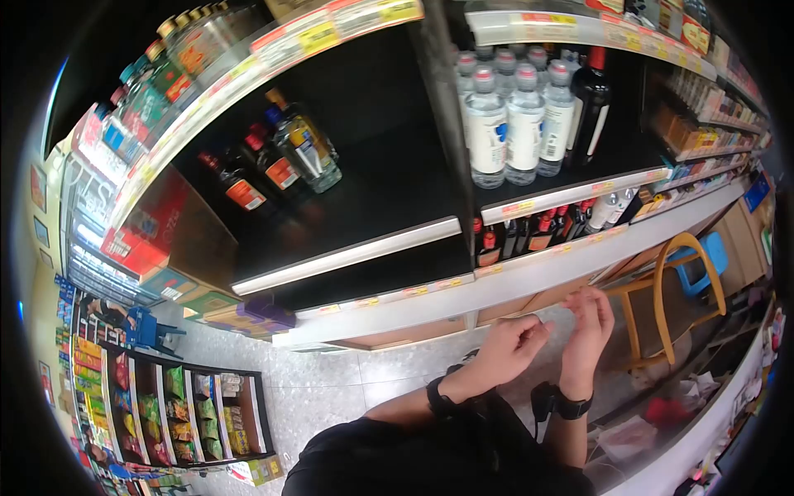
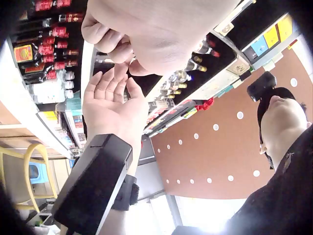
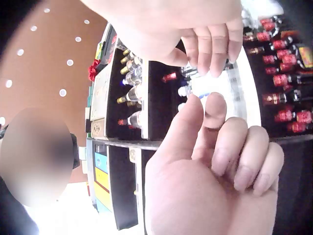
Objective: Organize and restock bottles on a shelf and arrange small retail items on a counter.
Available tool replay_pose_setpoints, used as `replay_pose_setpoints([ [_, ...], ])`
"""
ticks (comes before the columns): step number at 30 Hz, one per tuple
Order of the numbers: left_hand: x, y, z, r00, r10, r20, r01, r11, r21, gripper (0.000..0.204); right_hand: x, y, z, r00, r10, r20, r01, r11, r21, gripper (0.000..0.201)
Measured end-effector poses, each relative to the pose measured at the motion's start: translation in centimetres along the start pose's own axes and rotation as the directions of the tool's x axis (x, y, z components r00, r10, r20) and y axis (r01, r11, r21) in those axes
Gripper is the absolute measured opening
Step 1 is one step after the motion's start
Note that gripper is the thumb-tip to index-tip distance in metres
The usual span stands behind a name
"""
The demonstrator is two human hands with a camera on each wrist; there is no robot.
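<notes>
Both hands are raised close together in front of the shelves, with nothing held in either. My left hand [image 1: 514, 349] has its fingers loosely curled; in the right wrist view its thumb and index fingertips [image 3: 215, 105] stand near each other. My right hand [image 1: 589, 332] faces it with fingers slightly bent and spread, the palm turned up in the left wrist view. A small gap separates the hands in the right wrist view. Nearest beyond them are a lower shelf of red-capped bottles [image 1: 542, 231] and clear bottles with white labels [image 1: 524, 132].
A dark shelf bay [image 1: 389, 157] holds several liquor bottles [image 1: 306, 149] at its left. Cartons [image 1: 186, 223] stand beside it. A wooden chair [image 1: 711, 281] and a cluttered counter [image 1: 645, 463] are at the right. A snack rack [image 1: 265, 413] stands at lower left on the tiled floor.
</notes>
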State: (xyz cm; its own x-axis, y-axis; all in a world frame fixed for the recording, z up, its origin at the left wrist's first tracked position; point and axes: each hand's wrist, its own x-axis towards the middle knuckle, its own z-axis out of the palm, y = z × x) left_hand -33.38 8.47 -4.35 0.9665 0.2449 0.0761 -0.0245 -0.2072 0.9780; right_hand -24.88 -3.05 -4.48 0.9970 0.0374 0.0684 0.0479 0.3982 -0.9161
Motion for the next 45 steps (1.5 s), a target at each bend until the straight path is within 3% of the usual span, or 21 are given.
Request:
replay_pose_setpoints([
  [3,-1.9,0.4,-3.2,0.996,0.024,-0.084,-0.019,0.998,0.059,0.026,-2.6,0.0,4.1,0.991,0.015,0.130,-0.007,0.998,-0.062,0.017],
  [4,-2.4,0.6,-4.3,0.996,0.024,-0.086,-0.019,0.998,0.055,0.026,-3.5,0.5,5.5,0.980,-0.035,0.194,0.060,0.991,-0.121,0.014],
  [5,-2.9,0.9,-5.2,0.984,0.088,-0.152,-0.077,0.994,0.076,0.024,-4.6,1.0,7.2,0.980,-0.035,0.198,0.061,0.990,-0.129,0.014],
  [7,-3.8,0.6,-7.7,0.961,0.155,-0.230,-0.138,0.986,0.090,0.023,-6.8,2.2,11.1,0.930,0.055,0.364,-0.091,0.992,0.083,0.012],
  [9,-4.6,-0.4,-11.1,0.943,0.159,-0.294,-0.145,0.987,0.066,0.019,-7.3,3.1,14.3,0.912,0.074,0.403,-0.116,0.990,0.082,0.011],
  [11,-5.7,-1.3,-15.1,0.933,0.117,-0.340,-0.097,0.993,0.074,0.024,-7.8,3.8,18.3,0.880,-0.084,0.468,0.053,0.995,0.079,0.010],
  [13,-6.5,-2.0,-19.6,0.913,0.006,-0.407,0.040,0.994,0.103,0.030,-7.8,3.8,22.9,0.827,-0.125,0.549,0.100,0.992,0.077,0.010],
  [18,-7.6,-2.5,-28.9,0.812,0.054,-0.581,0.014,0.994,0.112,0.038,-6.6,4.3,34.7,0.740,-0.283,0.610,0.318,0.947,0.054,0.024],
  [19,-7.9,-2.7,-30.2,0.815,0.043,-0.577,0.020,0.995,0.102,0.038,-5.8,4.6,36.7,0.704,-0.357,0.615,0.456,0.890,-0.006,0.032],
  [21,-8.3,-3.3,-32.2,0.775,0.076,-0.627,-0.033,0.996,0.080,0.038,-4.2,5.2,40.3,0.697,-0.412,0.587,0.571,0.814,-0.108,0.056],
  [25,-8.9,-3.4,-34.8,0.806,0.066,-0.588,-0.050,0.998,0.043,0.040,-1.4,5.5,46.3,0.707,-0.465,0.533,0.669,0.683,-0.293,0.078],
  [27,-9.2,-3.5,-35.5,0.809,0.067,-0.584,-0.058,0.998,0.034,0.040,0.4,6.6,48.5,0.682,-0.501,0.533,0.699,0.662,-0.271,0.082],
  [29,-9.3,-3.5,-36.1,0.811,0.071,-0.581,-0.066,0.997,0.030,0.040,1.4,7.6,50.1,0.654,-0.537,0.532,0.727,0.642,-0.245,0.085],
  [31,-9.4,-3.7,-36.6,0.808,0.089,-0.582,-0.082,0.996,0.039,0.040,1.7,8.3,51.2,0.679,-0.409,0.610,0.692,0.634,-0.345,0.088],
  [32,-9.5,-3.6,-36.8,0.814,0.090,-0.574,-0.080,0.996,0.043,0.040,1.8,8.6,51.5,0.660,-0.451,0.601,0.737,0.544,-0.402,0.084],
  [33,-9.5,-3.4,-37.0,0.807,0.099,-0.582,-0.093,0.995,0.041,0.039,2.4,9.1,51.6,0.666,-0.453,0.593,0.733,0.545,-0.408,0.084],
  [35,-9.4,-3.1,-37.3,0.809,0.103,-0.579,-0.100,0.994,0.037,0.039,3.4,10.0,51.2,0.615,-0.473,0.630,0.788,0.369,-0.492,0.077],
  [39,-9.0,-3.5,-37.7,0.804,0.132,-0.580,-0.110,0.991,0.074,0.036,1.8,8.0,50.0,0.609,-0.492,0.622,0.793,0.367,-0.486,0.062],
  [41,-8.5,-3.6,-37.8,0.800,0.162,-0.577,-0.131,0.987,0.095,0.035,0.4,6.7,49.0,0.552,-0.488,0.676,0.832,0.366,-0.416,0.052],
  [42,-8.3,-3.6,-37.9,0.795,0.144,-0.589,-0.117,0.990,0.085,0.035,-0.3,6.3,48.5,0.593,-0.467,0.656,0.803,0.401,-0.441,0.047],
  [45,-7.4,-4.3,-37.8,0.790,0.125,-0.600,-0.126,0.991,0.040,0.033,-3.4,4.9,46.8,0.616,-0.438,0.655,0.787,0.388,-0.480,0.049],
])
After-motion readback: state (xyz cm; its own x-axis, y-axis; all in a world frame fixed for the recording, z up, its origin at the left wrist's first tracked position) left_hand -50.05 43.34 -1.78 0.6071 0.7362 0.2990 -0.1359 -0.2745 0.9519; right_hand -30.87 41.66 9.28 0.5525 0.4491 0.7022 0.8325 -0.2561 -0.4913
